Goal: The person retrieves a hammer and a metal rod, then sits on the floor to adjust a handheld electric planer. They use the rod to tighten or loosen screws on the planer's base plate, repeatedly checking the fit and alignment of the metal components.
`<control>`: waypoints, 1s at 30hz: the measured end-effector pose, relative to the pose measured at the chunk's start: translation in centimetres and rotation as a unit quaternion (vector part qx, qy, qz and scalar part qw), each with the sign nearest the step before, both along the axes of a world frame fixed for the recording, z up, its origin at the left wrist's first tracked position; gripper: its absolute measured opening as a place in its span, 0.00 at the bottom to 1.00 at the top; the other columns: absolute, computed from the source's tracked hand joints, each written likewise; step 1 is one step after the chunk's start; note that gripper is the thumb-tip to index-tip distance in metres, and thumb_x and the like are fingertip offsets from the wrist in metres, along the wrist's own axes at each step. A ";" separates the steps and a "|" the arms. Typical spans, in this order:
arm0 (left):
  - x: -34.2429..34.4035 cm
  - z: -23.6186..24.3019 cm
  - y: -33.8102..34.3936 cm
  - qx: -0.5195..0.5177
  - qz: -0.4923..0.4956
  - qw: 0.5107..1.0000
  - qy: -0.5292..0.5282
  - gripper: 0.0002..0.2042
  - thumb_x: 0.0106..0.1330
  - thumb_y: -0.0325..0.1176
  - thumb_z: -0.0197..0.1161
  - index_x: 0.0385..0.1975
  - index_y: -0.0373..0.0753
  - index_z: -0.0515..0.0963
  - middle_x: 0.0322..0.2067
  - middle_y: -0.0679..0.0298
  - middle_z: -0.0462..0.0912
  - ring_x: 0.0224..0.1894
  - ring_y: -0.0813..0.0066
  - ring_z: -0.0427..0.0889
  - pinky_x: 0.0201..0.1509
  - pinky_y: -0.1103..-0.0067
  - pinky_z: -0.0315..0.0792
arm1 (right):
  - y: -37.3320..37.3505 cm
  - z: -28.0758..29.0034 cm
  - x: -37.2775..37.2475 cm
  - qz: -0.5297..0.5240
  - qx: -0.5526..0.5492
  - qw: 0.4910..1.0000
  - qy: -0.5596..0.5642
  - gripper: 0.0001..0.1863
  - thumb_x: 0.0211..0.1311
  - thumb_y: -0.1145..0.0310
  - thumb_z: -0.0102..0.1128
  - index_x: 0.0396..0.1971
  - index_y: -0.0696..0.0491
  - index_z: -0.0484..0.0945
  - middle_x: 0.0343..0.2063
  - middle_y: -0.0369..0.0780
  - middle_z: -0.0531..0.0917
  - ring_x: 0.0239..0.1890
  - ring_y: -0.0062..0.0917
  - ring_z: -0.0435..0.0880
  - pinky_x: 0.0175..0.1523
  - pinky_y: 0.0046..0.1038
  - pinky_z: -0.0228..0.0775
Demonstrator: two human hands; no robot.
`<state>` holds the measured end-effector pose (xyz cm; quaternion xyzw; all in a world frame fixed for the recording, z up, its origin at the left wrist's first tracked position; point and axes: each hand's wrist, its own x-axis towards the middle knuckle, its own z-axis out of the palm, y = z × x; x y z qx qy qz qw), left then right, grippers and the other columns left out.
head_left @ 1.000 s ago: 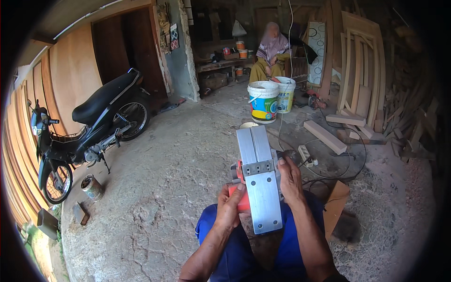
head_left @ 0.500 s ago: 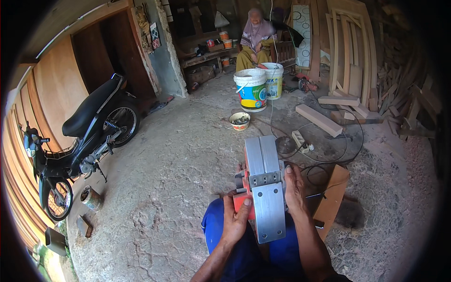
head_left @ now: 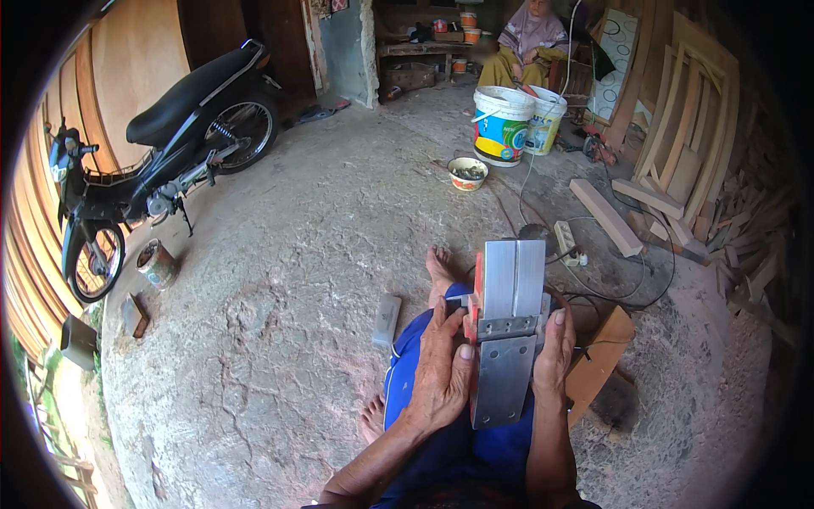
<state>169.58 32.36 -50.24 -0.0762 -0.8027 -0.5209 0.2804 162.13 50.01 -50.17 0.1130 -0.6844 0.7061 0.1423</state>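
An electric hand planer (head_left: pixel 514 284) with a red body is held over my lap, its two-part silver metal sole turned toward me. A darker slotted strip crosses the sole between the two plates. My left hand (head_left: pixel 443 369) grips its left side, with the fingers near the strip and the thumb by the rear plate. On the other side, my right hand (head_left: pixel 553 352) is closed against the planer's edge, thumb pointing up. The planer's top and handle are hidden behind the sole.
A wooden board (head_left: pixel 604 360) lies by my right leg. A grey block (head_left: pixel 387 320) rests beside my left knee. Ahead are a power strip (head_left: pixel 566 242), cables, a small tub (head_left: pixel 468 174), paint buckets (head_left: pixel 502 127) and timber (head_left: pixel 606 216). A motorcycle (head_left: pixel 178 127) stands left; a person (head_left: pixel 530 51) sits behind the buckets.
My view has tilted down and turned left. The planer is more upright, and my left hand has shifted up its side, from the red part toward the strip.
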 end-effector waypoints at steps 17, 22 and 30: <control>-3.5 0.6 -0.3 0.004 -0.050 0.995 0.089 0.15 0.69 0.24 0.63 0.54 0.42 0.74 0.60 0.52 0.76 0.66 0.47 0.70 0.73 0.55 0.59 | 1.7 -2.8 -2.1 0.059 -0.027 0.998 0.024 0.31 0.79 0.51 0.43 0.66 0.63 0.68 0.58 0.47 0.78 0.61 0.31 0.77 0.66 0.34 0.66; -3.3 0.4 -0.5 0.006 -0.054 0.996 0.068 0.12 0.73 0.28 0.62 0.54 0.41 0.75 0.62 0.53 0.74 0.69 0.49 0.67 0.73 0.59 0.59 | 1.4 -2.5 -1.8 0.051 -0.019 0.998 0.018 0.34 0.77 0.48 0.43 0.66 0.64 0.68 0.60 0.48 0.77 0.62 0.33 0.76 0.69 0.36 0.63; -3.5 0.6 -0.4 0.001 -0.060 0.995 0.077 0.12 0.73 0.28 0.62 0.54 0.41 0.74 0.62 0.53 0.74 0.69 0.52 0.68 0.73 0.61 0.60 | 1.2 -2.4 -1.6 0.068 -0.086 0.994 0.002 0.30 0.69 0.61 0.43 0.65 0.63 0.69 0.57 0.47 0.79 0.58 0.31 0.80 0.64 0.32 0.70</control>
